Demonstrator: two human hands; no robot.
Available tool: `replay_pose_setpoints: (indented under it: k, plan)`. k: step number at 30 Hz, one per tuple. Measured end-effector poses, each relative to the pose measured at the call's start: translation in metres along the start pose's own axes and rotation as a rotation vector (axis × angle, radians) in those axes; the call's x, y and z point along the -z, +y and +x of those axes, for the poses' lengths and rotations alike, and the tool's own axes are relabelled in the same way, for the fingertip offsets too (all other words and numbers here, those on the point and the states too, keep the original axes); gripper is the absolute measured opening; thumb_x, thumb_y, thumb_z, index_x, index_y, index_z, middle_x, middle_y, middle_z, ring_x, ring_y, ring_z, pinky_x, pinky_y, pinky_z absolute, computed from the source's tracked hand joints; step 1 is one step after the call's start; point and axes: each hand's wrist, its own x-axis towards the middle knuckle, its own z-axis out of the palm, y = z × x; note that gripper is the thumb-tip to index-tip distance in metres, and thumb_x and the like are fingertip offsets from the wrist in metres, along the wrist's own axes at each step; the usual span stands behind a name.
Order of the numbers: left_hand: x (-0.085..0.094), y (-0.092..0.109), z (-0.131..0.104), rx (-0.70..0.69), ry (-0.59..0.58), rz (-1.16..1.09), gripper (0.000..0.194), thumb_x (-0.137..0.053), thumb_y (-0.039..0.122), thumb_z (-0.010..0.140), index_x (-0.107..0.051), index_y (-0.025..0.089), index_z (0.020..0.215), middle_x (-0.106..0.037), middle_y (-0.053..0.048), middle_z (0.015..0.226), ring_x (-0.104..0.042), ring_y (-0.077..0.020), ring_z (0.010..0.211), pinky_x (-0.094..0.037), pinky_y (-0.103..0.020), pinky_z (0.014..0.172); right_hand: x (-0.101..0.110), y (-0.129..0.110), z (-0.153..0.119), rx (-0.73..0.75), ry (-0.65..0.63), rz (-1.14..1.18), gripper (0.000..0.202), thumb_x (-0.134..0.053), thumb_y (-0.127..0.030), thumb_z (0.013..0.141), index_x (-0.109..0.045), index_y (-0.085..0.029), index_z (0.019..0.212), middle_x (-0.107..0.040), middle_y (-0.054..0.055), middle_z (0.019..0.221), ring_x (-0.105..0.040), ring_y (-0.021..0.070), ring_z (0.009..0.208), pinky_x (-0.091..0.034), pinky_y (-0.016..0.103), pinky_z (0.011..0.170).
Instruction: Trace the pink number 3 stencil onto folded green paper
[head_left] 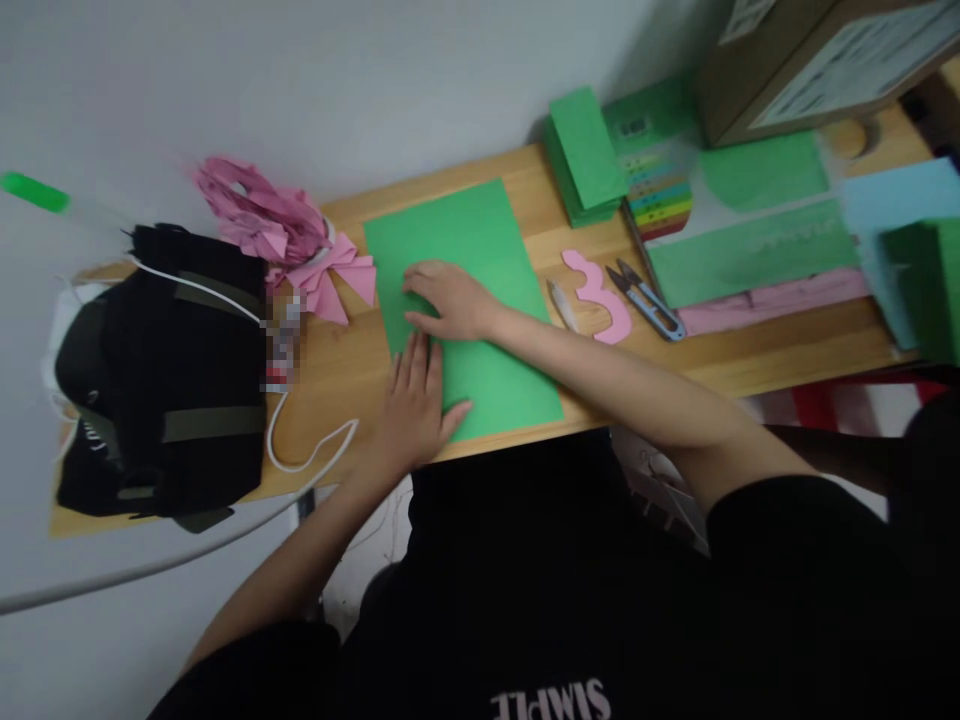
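Note:
A flat sheet of green paper (491, 390) lies at the front edge of the wooden table. My left hand (420, 395) rests on its lower left part, fingers stretched out and thumb spread to the right. Just above it, my right hand (454, 302) reaches across the sheet, its fingers apart and slightly bent over the paper's left side. Neither hand grips anything that I can see. Right of the sheet lie a slim pale tool (562, 306), perhaps a pen or cutter, a pink wavy paper cut-out (600, 296) and blue-handled thread snips (651, 303).
Crumpled pink paper (277, 215) and a black bag (172, 370) with a white cable (300, 468) are on the left. A stack of green paper (586, 150) stands at the back. Paper packs (750, 250) and a cardboard box (810, 70) occupy the right.

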Motion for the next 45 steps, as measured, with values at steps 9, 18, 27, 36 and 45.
replay_pose_setpoints:
  k: [9, 18, 27, 36, 45]
  plan:
    - [0.035, 0.014, -0.065, -0.196, 0.071, -0.076, 0.041, -0.045, 0.041, 0.099, -0.056, 0.013, 0.126, -0.059, -0.019, 0.133, -0.057, -0.0292, 0.124, -0.052, -0.043, 0.097, 0.007, -0.010, -0.006, -0.057, -0.030, -0.067, 0.039, -0.047, -0.035, 0.095, -0.061, -0.010, 0.121, -0.060, 0.017, 0.126, -0.051, 0.0285, 0.119, -0.037, 0.042, 0.102]
    - [0.027, -0.017, 0.040, 0.407, 0.054, -0.203, 0.046, -0.069, 0.044, 0.081, -0.058, 0.011, 0.112, -0.065, -0.017, 0.105, -0.066, -0.0343, 0.099, -0.056, -0.048, 0.081, 0.028, -0.014, 0.023, -0.304, -0.165, -0.045, 0.027, -0.050, -0.026, 0.094, -0.064, -0.012, 0.113, -0.066, 0.012, 0.113, -0.059, 0.0242, 0.110, -0.045, 0.040, 0.094]
    - [0.033, -0.013, 0.063, 0.506, -0.035, -0.305, 0.058, -0.080, 0.041, 0.071, -0.054, 0.012, 0.113, -0.060, -0.018, 0.118, -0.059, -0.0363, 0.114, -0.050, -0.047, 0.092, 0.058, -0.012, 0.045, -0.439, -0.361, 0.060, 0.028, -0.060, -0.037, 0.093, -0.063, -0.015, 0.112, -0.065, 0.007, 0.111, -0.065, 0.0178, 0.095, -0.056, 0.039, 0.083]
    - [0.029, -0.021, 0.064, 0.566, 0.059, -0.753, 0.020, -0.070, 0.027, 0.073, -0.059, 0.019, 0.087, -0.065, -0.003, 0.088, -0.065, -0.0218, 0.085, -0.052, -0.036, 0.079, 0.072, 0.000, 0.016, -0.313, -0.180, 0.293, 0.042, -0.058, -0.007, 0.077, -0.057, -0.011, 0.119, -0.066, 0.001, 0.084, -0.059, 0.0114, 0.069, -0.048, 0.023, 0.064]
    - [0.030, -0.031, 0.056, 0.588, -0.057, -1.376, 0.030, -0.066, 0.042, 0.073, -0.063, 0.016, 0.088, -0.067, 0.000, 0.073, -0.062, -0.0153, 0.064, -0.050, -0.026, 0.062, 0.068, -0.063, -0.057, -0.092, 0.084, 0.054, 0.067, -0.070, -0.048, 0.080, -0.053, -0.010, 0.132, -0.054, 0.021, 0.138, -0.049, 0.0327, 0.129, -0.039, 0.049, 0.109]
